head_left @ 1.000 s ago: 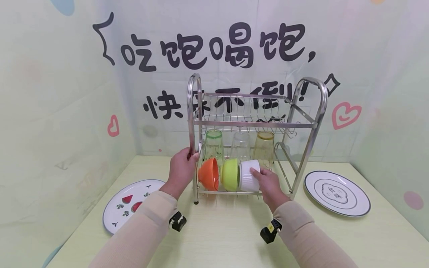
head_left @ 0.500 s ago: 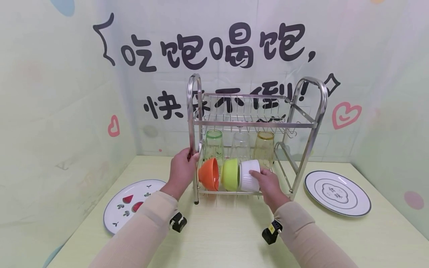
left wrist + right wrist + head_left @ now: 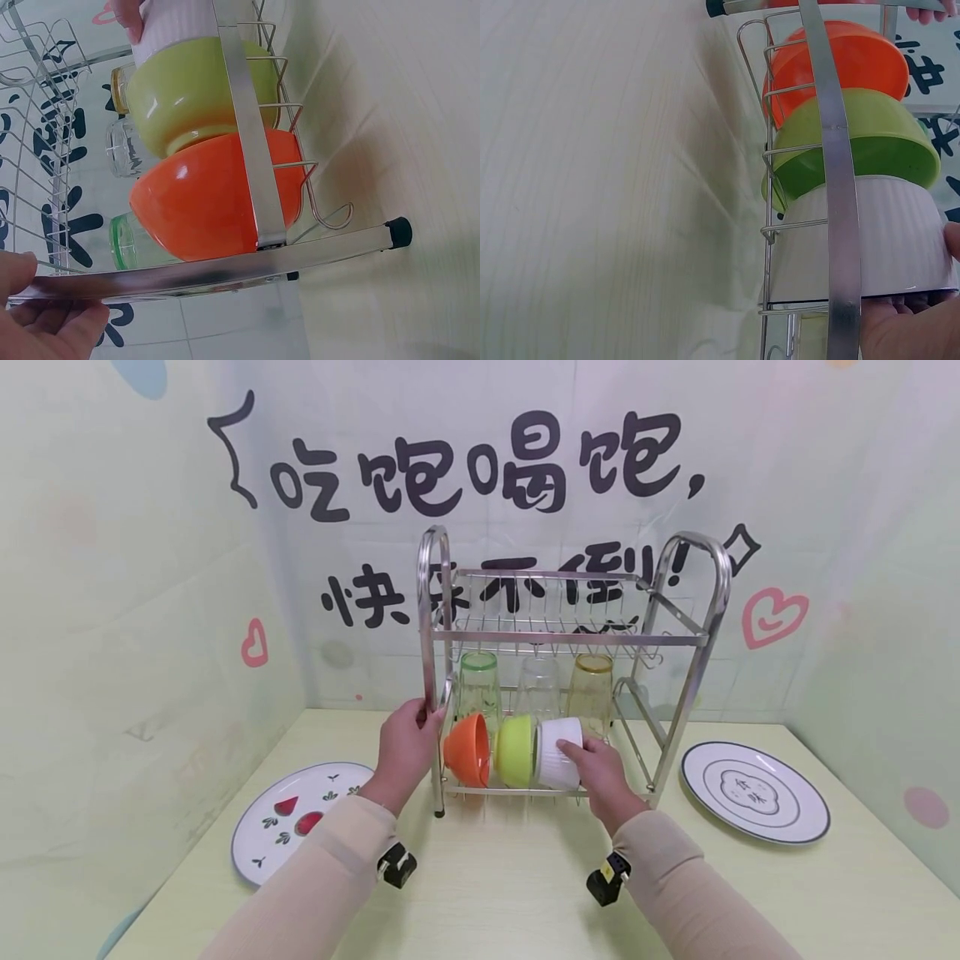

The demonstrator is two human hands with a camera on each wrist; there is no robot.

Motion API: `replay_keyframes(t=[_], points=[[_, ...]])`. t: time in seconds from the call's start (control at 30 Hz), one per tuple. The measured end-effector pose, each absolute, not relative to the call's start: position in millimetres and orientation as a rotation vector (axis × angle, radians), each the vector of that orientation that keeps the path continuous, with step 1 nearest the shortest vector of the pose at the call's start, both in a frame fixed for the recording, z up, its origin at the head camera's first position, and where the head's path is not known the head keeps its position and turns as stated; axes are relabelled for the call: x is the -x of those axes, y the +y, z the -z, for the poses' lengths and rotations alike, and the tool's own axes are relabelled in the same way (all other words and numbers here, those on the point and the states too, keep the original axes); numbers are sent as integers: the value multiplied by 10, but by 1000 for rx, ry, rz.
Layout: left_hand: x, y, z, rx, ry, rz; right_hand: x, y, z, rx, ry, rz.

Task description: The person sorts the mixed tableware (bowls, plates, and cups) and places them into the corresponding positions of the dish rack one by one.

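On the lower tier of a metal dish rack [image 3: 570, 639], an orange bowl [image 3: 467, 750], a green bowl [image 3: 514, 752] and a white ribbed bowl [image 3: 558, 755] lie on their sides in a row. My right hand [image 3: 603, 770] grips the white bowl at its right side. In the right wrist view, the thumb is on the bowl's outside and the fingers are partly hidden at its dark-edged rim. My left hand [image 3: 407, 739] holds the rack's left upright; the left wrist view shows thumb and fingers around that metal post [image 3: 172, 280].
Behind the bowls stand a green-tinted glass [image 3: 478, 681], a clear glass [image 3: 538, 683] and an amber glass [image 3: 591, 689]. A watermelon-patterned plate [image 3: 273, 835] lies left on the table [image 3: 495, 893], partly under the left forearm. Another white plate [image 3: 798, 793] lies right. The upper tier has wire slots.
My left hand has shifted very slightly down the upright. The right hand, the white bowl and the rack stay practically where they were.
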State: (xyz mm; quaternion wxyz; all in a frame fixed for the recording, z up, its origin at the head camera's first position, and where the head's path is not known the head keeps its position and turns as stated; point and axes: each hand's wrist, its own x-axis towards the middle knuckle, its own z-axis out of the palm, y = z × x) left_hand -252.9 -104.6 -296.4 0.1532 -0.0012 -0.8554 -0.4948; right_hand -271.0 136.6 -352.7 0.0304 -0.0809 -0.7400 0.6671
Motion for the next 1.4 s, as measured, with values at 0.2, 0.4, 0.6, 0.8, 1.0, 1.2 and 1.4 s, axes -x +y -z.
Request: replay_keyframes(t=[0.2, 0.4, 0.6, 0.8, 1.0, 1.2, 1.4], points=[[2495, -1081, 3021, -5, -2473, 1416, 2728, 1381, 3533, 254, -2295, -2066], [2454, -1124, 3066, 1, -2485, 1417, 2731, 1388, 3534, 246, -2285, -2083], [2414, -1198, 3089, 7, -2489, 1382, 2712, 1405, 3519, 249, -2302, -2066], [2384, -1340, 3128, -35, -2471, 1371, 2691, 1412, 3507, 244, -2317, -2040], [2345, -1491, 3156, -101, -2488, 1343, 2689, 1425, 3515, 246, -2305, -2024], [2310, -1577, 3189, -134, -2507, 1350, 2687, 1449, 3518, 254, -2288, -2044], [2270, -1715, 3230, -166, -2526, 1327, 2631, 1483, 3517, 203, -2302, -2006]])
